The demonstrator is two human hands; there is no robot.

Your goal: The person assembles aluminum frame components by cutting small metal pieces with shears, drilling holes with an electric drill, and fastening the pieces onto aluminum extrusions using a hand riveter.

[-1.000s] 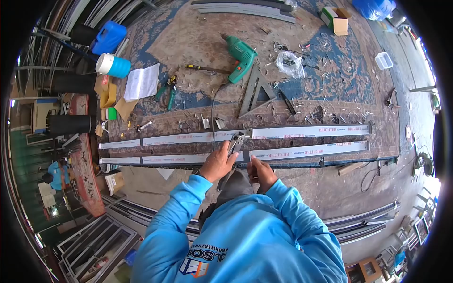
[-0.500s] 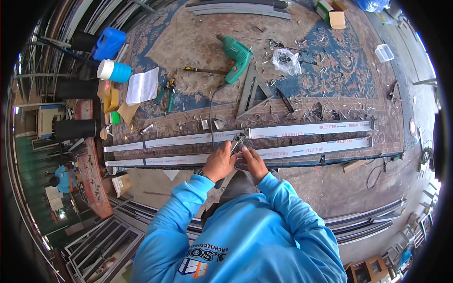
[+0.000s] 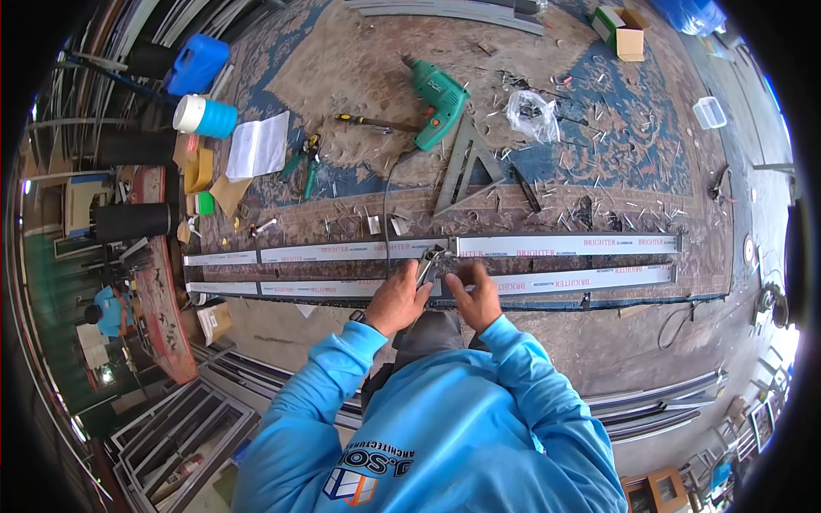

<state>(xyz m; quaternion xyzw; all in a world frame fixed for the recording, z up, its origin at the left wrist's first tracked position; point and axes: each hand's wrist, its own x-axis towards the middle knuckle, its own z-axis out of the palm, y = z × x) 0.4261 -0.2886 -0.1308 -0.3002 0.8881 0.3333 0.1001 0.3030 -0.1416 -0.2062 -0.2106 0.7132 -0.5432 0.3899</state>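
Observation:
My left hand [image 3: 398,299] is wrapped round a metal hand tool [image 3: 432,261], which looks like a riveter or pliers, its head over the two long aluminium strips. My right hand [image 3: 475,295] is just right of the tool, partly blurred, its fingers curled; whether anything small is in them cannot be made out. The far strip [image 3: 581,244] and the near strip [image 3: 547,281] lie side by side across the carpeted table, covered in printed film. A black cable runs from the green drill [image 3: 440,104] down to the far strip, left of the tool.
Beyond the strips lie a triangular square [image 3: 466,167], a screwdriver [image 3: 376,123], green-handled pliers [image 3: 304,167], a plastic bag [image 3: 532,116] and scattered rivets. A blue jug [image 3: 198,65] and papers [image 3: 257,146] are at left. A person in blue [image 3: 111,312] is far left.
My right hand was lower, moved up against the tool, and is now slightly apart to its right. My left hand keeps its hold. The whole view has shifted slightly.

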